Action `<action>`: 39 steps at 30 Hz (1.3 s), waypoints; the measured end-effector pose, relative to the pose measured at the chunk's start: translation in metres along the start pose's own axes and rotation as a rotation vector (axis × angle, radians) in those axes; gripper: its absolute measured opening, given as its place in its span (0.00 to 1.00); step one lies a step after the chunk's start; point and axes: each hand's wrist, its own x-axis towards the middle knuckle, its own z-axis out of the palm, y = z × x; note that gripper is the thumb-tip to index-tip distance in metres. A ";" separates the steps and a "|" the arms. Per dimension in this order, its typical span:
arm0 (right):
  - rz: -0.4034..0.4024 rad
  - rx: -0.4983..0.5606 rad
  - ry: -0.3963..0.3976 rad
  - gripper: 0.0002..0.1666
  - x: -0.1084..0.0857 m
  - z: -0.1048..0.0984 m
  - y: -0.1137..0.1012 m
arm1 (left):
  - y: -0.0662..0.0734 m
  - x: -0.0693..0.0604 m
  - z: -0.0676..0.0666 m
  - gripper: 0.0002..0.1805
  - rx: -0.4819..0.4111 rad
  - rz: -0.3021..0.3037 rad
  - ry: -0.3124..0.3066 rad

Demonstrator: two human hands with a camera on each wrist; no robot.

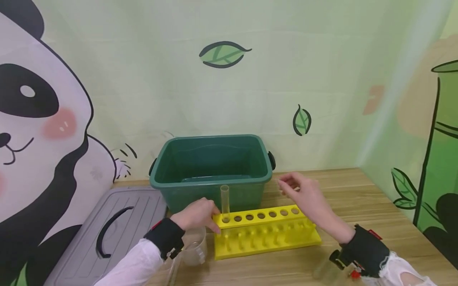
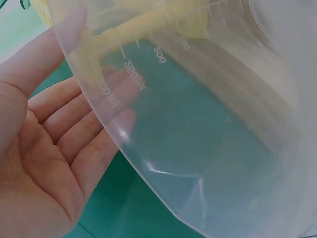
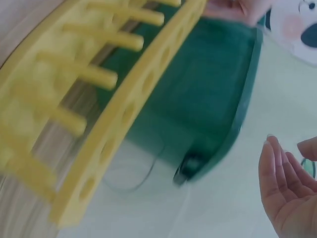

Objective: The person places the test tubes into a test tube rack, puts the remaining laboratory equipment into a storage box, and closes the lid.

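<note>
A yellow test tube rack (image 1: 268, 250) stands on the wooden table, with a row of round holes along its top bar and pegs below. One clear test tube (image 1: 224, 198) is upright in the leftmost hole. My left hand (image 1: 200, 214) holds the rack's left end, thumb in front and fingers behind. Below that wrist is a clear beaker (image 1: 195, 248); in the left wrist view its graduated wall (image 2: 163, 124) covers part of the fingers. Above the rack's right end, my right hand (image 1: 304, 194) hangs apart from it, fingers loosely bent and holding nothing.
Behind the rack is a green tub (image 1: 214, 184) with black handles. A grey lid (image 1: 125, 222) with a black handle lies at the left. Near the front edge lie a thin clear rod or tube (image 1: 173, 272) and a blurred clear object (image 1: 327, 272). A printed curtain (image 1: 340, 79) hangs behind.
</note>
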 end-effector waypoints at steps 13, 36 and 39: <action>0.196 -0.070 -0.021 0.11 -0.007 -0.046 0.040 | -0.004 -0.002 0.001 0.17 -0.018 -0.030 -0.001; 0.479 -0.340 -0.433 0.17 -0.051 -0.069 0.118 | -0.003 0.002 0.006 0.17 -0.018 -0.030 -0.001; 0.484 -0.330 -0.415 0.16 -0.054 -0.069 0.127 | -0.003 0.002 0.005 0.17 -0.015 -0.029 -0.002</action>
